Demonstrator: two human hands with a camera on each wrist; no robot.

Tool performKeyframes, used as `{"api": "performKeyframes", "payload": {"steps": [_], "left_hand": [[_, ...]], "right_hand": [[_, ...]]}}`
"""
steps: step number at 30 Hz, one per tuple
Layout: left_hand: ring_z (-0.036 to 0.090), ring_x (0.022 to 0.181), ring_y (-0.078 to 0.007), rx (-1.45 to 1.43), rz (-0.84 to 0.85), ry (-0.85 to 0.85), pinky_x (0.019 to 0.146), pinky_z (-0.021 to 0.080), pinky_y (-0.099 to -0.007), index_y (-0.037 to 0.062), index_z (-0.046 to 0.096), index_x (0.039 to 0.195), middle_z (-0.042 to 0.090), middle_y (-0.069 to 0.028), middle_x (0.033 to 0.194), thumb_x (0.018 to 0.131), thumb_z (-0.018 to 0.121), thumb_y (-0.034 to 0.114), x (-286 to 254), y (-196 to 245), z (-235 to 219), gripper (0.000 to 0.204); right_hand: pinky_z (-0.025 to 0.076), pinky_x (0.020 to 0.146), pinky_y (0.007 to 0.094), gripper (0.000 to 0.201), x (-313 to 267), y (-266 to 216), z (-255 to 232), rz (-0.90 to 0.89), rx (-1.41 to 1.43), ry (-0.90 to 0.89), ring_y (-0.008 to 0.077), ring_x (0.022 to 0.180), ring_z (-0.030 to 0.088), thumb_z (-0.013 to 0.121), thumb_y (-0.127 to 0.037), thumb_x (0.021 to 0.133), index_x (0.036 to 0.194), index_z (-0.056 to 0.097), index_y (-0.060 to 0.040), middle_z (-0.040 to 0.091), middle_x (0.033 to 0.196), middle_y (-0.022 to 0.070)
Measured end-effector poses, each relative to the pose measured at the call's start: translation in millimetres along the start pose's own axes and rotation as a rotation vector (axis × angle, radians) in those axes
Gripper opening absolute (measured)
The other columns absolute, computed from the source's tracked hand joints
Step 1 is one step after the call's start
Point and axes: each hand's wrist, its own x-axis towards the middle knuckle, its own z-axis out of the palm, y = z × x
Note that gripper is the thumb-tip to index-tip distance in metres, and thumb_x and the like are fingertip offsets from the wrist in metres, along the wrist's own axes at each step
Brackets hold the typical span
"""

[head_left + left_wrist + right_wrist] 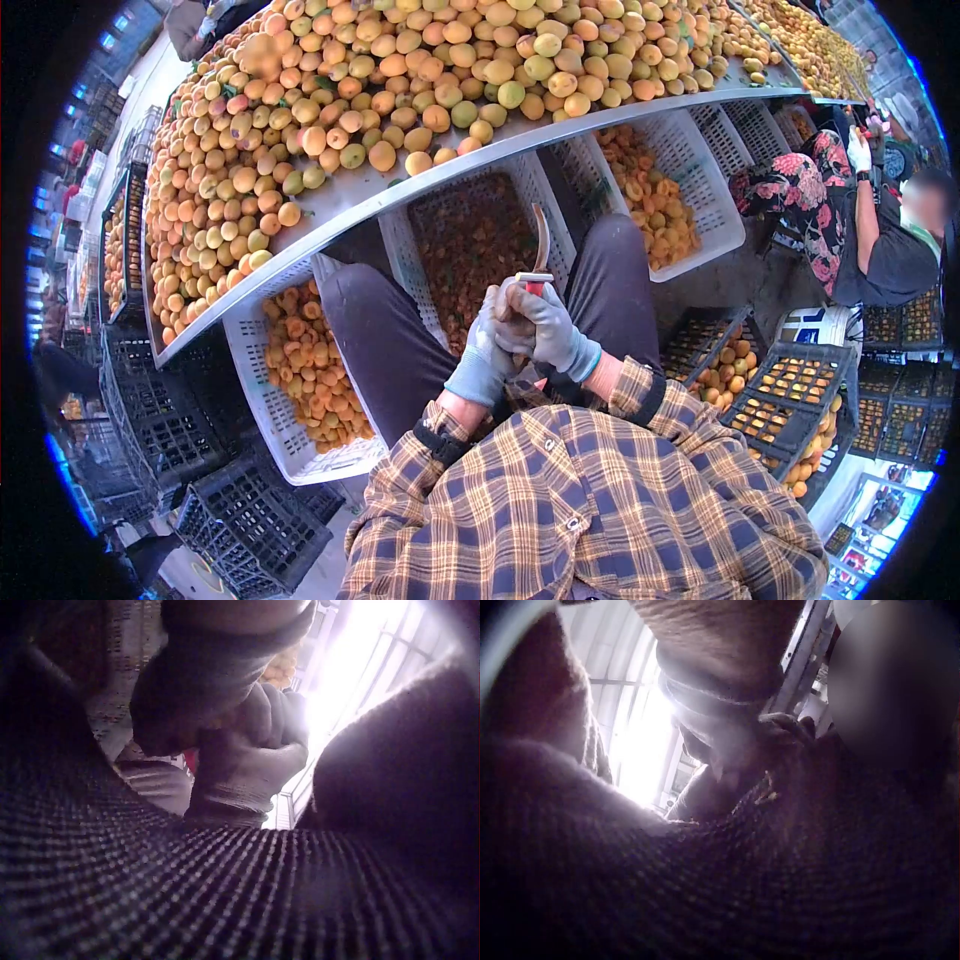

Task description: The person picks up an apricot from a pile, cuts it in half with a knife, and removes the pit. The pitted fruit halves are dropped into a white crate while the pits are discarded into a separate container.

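Both gloved hands meet between the knees in the head view. My right hand (560, 335) grips a red-handled tool (535, 279) with a silver crosspiece; a thin curved strip rises above it. Pressed close against it, my left hand (485, 352) has its fingers bent, and its glove is stained brown at the fingertips. I cannot tell what the left fingers hold. Dark in the left wrist view, the left hand (195, 690) overlaps the other glove, with a bit of red between them. The right wrist view shows mostly sleeve and a shadowed glove (720, 742).
Whole apricots heap on a metal-edged table (345, 207) ahead. Below stand white crates of opened apricots, one left (290, 462) and one right (735, 235), and a crate (400, 250) of brown bits between. Black crates (255, 525) flank both sides. Another person (880, 250) sits at right.
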Motion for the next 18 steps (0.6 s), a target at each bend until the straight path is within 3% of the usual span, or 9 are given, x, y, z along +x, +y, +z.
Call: {"api": "performKeyframes", "payload": {"steps": [2, 4, 6, 8, 10, 12, 14, 16, 18], "left_hand": [[0.058, 0.1, -0.0261, -0.218, -0.077, -0.055, 0.087, 0.049, -0.039, 0.0093, 0.05, 0.119, 0.058, -0.0097, 0.113, 0.092, 0.034, 0.056, 25, -2, -18, 0.056], [0.06, 0.088, -0.0259, -0.564, -0.158, -0.222, 0.078, 0.051, -0.0376, 0.002, 0.053, 0.109, 0.06, -0.0124, 0.101, 0.092, 0.035, 0.055, 37, 4, -32, 0.058], [0.06, 0.082, -0.0208, -0.35, 0.061, -0.008, 0.075, 0.051, -0.0346, 0.0018, 0.053, 0.108, 0.061, -0.0098, 0.09, 0.093, 0.036, 0.051, 43, 9, -37, 0.054], [0.058, 0.075, -0.0215, -0.343, 0.187, 0.009, 0.071, 0.05, -0.0332, 0.0021, 0.054, 0.107, 0.06, -0.009, 0.082, 0.092, 0.039, 0.052, 37, 22, -27, 0.054], [0.058, 0.075, -0.0222, -0.275, 0.329, 0.141, 0.072, 0.05, -0.0344, 0.0026, 0.054, 0.107, 0.06, -0.0078, 0.08, 0.092, 0.039, 0.052, 35, 29, -18, 0.054], [0.058, 0.073, -0.0209, -0.207, 0.462, 0.159, 0.07, 0.05, -0.0337, 0.0047, 0.051, 0.108, 0.059, -0.0062, 0.076, 0.093, 0.037, 0.053, 32, 33, -6, 0.053], [0.057, 0.071, -0.0194, -0.191, 0.502, 0.169, 0.066, 0.05, -0.0327, 0.0052, 0.048, 0.11, 0.058, -0.006, 0.074, 0.093, 0.036, 0.052, 35, 30, -4, 0.051], [0.055, 0.072, -0.0147, 0.263, 0.793, 0.322, 0.067, 0.046, -0.027, 0.0038, 0.045, 0.113, 0.056, -0.0046, 0.078, 0.094, 0.032, 0.052, 36, 21, -4, 0.053], [0.055, 0.074, -0.0135, 0.244, 0.861, 0.285, 0.069, 0.045, -0.0255, 0.0026, 0.045, 0.114, 0.055, -0.0045, 0.079, 0.094, 0.032, 0.053, 38, 20, 0, 0.056]], "right_hand": [[0.036, 0.044, 0.0197, 0.018, 3, -2, -6, 0.545, 0.677, 0.086, 0.0039, 0.051, 0.043, 0.052, -0.021, 0.093, 0.082, 0.054, -0.006, 0.049, 0.07, -0.0028], [0.037, 0.045, 0.017, 0.019, 13, -12, -20, 0.474, 0.674, 0.016, 0.0025, 0.051, 0.046, 0.056, -0.022, 0.091, 0.082, 0.056, -0.0058, 0.052, 0.068, -0.0028], [0.038, 0.046, 0.0173, 0.017, 19, -18, -23, 0.456, 0.301, 0.157, 0.0022, 0.055, 0.049, 0.059, -0.021, 0.089, 0.082, 0.057, -0.0055, 0.055, 0.071, -0.0022], [0.043, 0.058, 0.0184, 0.018, 17, -2, -25, 0.426, 0.081, 0.307, 0.0033, 0.065, 0.05, 0.066, -0.02, 0.085, 0.088, 0.059, -0.0043, 0.057, 0.075, -0.0026], [0.044, 0.063, 0.0225, 0.028, 14, 20, -17, 0.263, -0.176, 0.296, 0.0062, 0.068, 0.049, 0.07, -0.026, 0.081, 0.091, 0.059, -0.0029, 0.058, 0.075, -0.0017], [0.045, 0.067, 0.0266, 0.042, 5, 21, -15, 0.418, -0.473, 0.16, 0.0083, 0.072, 0.05, 0.074, -0.034, 0.077, 0.098, 0.06, -0.001, 0.061, 0.08, 0.0044], [0.045, 0.07, 0.0262, 0.041, 2, 28, -6, 0.43, -0.38, 0.142, 0.0083, 0.075, 0.053, 0.073, -0.031, 0.077, 0.102, 0.061, -0.0014, 0.063, 0.084, 0.0061], [0.047, 0.074, 0.0267, 0.036, 3, 31, 4, 0.42, -0.245, 0.2, 0.0099, 0.081, 0.056, 0.071, -0.022, 0.079, 0.105, 0.06, -0.0007, 0.064, 0.09, 0.0053], [0.048, 0.077, 0.0258, 0.032, 2, 44, 13, 0.418, 0.052, 0.244, 0.0099, 0.084, 0.058, 0.068, -0.012, 0.08, 0.108, 0.059, 0.0004, 0.064, 0.096, 0.003]]}}
